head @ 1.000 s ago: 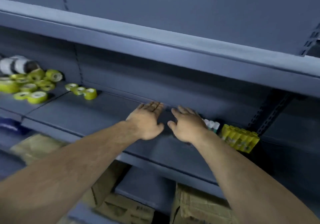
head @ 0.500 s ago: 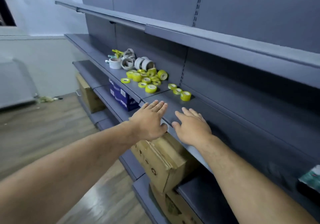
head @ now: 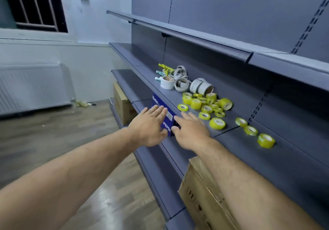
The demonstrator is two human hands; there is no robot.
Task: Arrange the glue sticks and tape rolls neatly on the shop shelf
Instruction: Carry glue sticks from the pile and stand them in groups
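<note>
Hovering side by side in front of the shelf edge, the left hand (head: pixel 149 124) and right hand (head: pixel 190 131) are both flat, fingers straight, holding nothing. I can't tell if the right fingertips actually touch the shelf (head: pixel 288 158). Between and behind them is a blue Pepsi box (head: pixel 156 101) on the level below. Just past the right hand is the messy pile of yellow tape rolls (head: pixel 204 103), some lying flat and some tipped on edge, with three stray rolls (head: pixel 249 130) off to the right. Further along sit the bigger white tape rolls (head: pixel 187 82), and at the far end what look like the glue sticks (head: pixel 164 69), too small to say much about. My guess on handling: the rolls are light, stiff rings, so pinch one across the outer rim or hook a finger through the core. Set them down flat, since on edge they'll likely roll away. Glue sticks should be light, smooth and rolly too, so grab them round the barrel. A cardboard box (head: pixel 201 194) sits under the right arm.
</note>
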